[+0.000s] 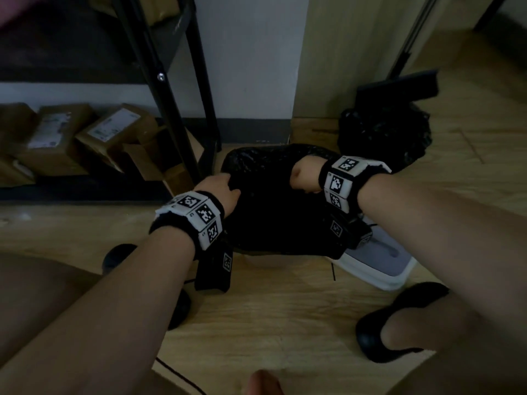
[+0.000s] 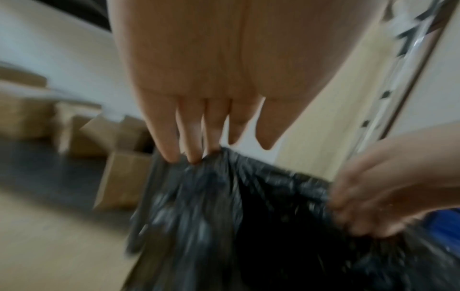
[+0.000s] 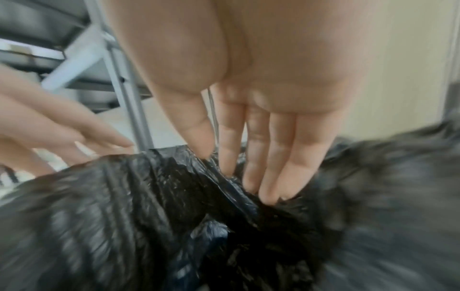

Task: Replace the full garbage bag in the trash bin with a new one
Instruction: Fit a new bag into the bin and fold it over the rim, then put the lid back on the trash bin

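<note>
A black garbage bag (image 1: 273,212) is spread over the bin's mouth on the floor in front of me, and the bin under it is almost hidden. A blue strip of the bin (image 2: 443,222) shows in the left wrist view. My left hand (image 1: 225,185) lies at the bag's left rim, its straight fingers (image 2: 174,145) touching the plastic edge. My right hand (image 1: 302,178) is at the right rim. There a fold of the bag (image 3: 224,187) is pinched between its thumb and its fingers (image 3: 273,177). A full black bag (image 1: 385,135) sits behind, to the right.
A white and grey bin lid (image 1: 379,260) lies on the wooden floor at the right. A black metal rack (image 1: 171,109) and several cardboard boxes (image 1: 114,129) stand at the left. My black shoes (image 1: 399,323) are close to the bin. The wrist views are blurred.
</note>
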A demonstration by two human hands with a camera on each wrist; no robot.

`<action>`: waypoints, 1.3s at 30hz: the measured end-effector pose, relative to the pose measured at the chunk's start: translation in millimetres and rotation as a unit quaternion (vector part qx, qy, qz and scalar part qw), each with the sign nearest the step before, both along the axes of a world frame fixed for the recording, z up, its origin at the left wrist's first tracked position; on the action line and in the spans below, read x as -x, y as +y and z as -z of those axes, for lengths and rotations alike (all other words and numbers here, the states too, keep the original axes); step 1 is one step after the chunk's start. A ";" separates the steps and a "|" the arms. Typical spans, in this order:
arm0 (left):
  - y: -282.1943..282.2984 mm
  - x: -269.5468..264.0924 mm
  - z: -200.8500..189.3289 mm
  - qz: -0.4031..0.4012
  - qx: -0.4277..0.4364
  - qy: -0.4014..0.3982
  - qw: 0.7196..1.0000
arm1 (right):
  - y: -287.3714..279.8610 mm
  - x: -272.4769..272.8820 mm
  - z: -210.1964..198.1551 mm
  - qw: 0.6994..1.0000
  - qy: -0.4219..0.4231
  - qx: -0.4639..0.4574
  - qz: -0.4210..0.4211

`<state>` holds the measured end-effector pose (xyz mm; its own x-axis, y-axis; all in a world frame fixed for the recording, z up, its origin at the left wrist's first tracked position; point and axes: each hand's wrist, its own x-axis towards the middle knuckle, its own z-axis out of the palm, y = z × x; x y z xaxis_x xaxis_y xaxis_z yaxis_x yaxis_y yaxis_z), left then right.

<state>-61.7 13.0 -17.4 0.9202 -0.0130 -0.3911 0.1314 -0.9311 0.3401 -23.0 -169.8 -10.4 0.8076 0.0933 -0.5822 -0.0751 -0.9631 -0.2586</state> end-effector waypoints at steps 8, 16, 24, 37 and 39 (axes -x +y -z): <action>-8.2 18.2 6.3 -0.069 0.047 0.015 0.996 | -46.6 66.8 -16.0 0.999 -0.052 -0.001 -0.002; -65.8 26.3 -24.6 0.099 0.021 -0.064 0.993 | -89.4 94.6 -17.0 0.991 -0.080 0.016 0.102; -160.3 46.9 -10.2 0.224 0.038 -0.029 0.973 | -153.8 111.9 14.7 0.970 -0.044 0.046 0.237; -289.0 56.0 65.8 0.323 -0.084 0.115 0.936 | -238.5 119.1 131.2 0.888 0.083 0.015 0.453; -300.8 51.7 80.8 0.307 -0.108 0.134 0.936 | -250.9 113.5 165.5 0.867 0.114 -0.012 0.485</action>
